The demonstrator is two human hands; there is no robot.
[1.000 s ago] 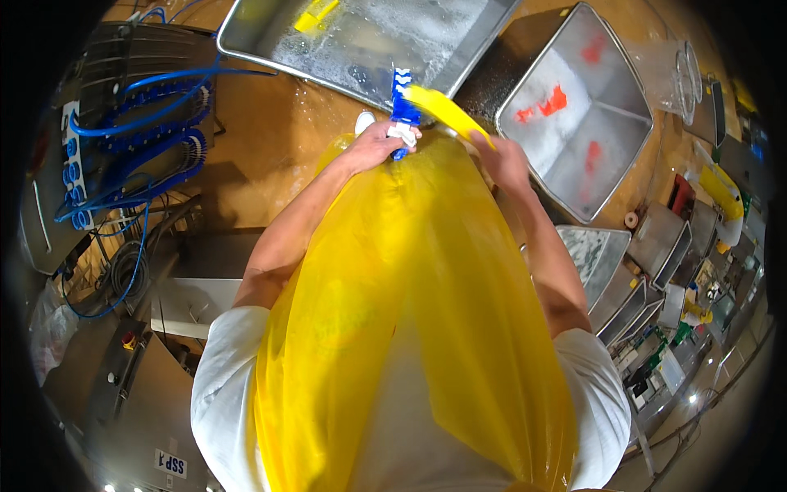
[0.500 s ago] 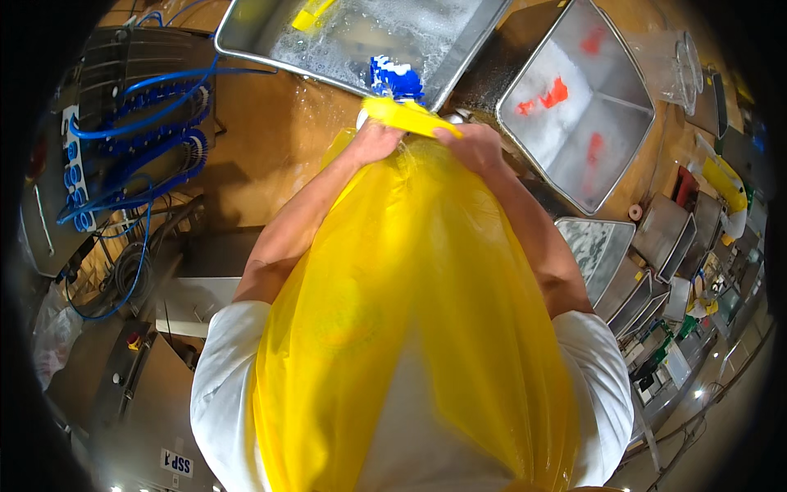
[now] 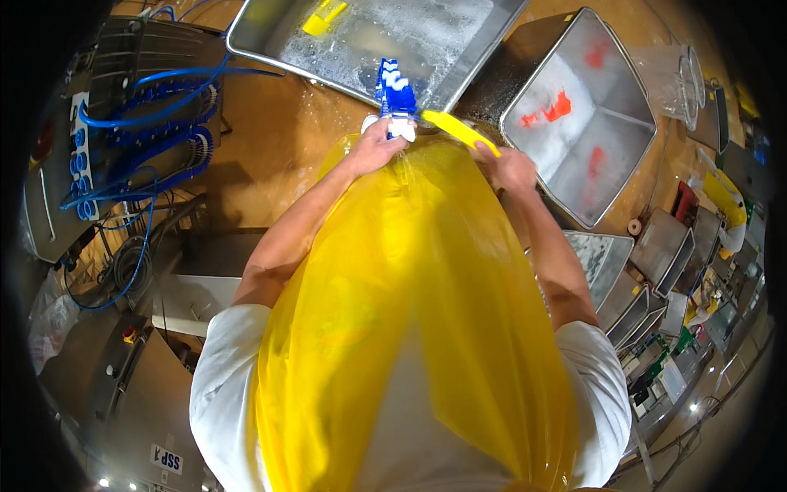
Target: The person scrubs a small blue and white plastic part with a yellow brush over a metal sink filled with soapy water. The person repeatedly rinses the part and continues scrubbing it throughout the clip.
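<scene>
My left hand (image 3: 377, 150) is closed round the lower end of a blue-and-white segmented piece (image 3: 397, 92). It looks like a length of plastic chain and stands up over the near rim of a steel sink (image 3: 328, 79). White lumps show beside the fingers. In my right hand (image 3: 510, 170) is a yellow tool with a long handle (image 3: 459, 133), its far tip close to the blue piece. Whether that tip bears bristles I cannot make out. Soapy water fills the sink, and a yellow block-shaped thing (image 3: 325, 16) lies in it.
Right of the sink stands a deep steel tub (image 3: 619, 184) with white foam and red patches. Blue hoses (image 3: 176, 74) and blue chain loops (image 3: 201, 152) hang on a steel machine at left. Steel bins (image 3: 664, 238) line the right side. A yellow apron (image 3: 410, 271) covers my front.
My right hand has moved right and slightly down with the yellow tool, away from the left hand. The blue piece now stands more upright and shows more fully.
</scene>
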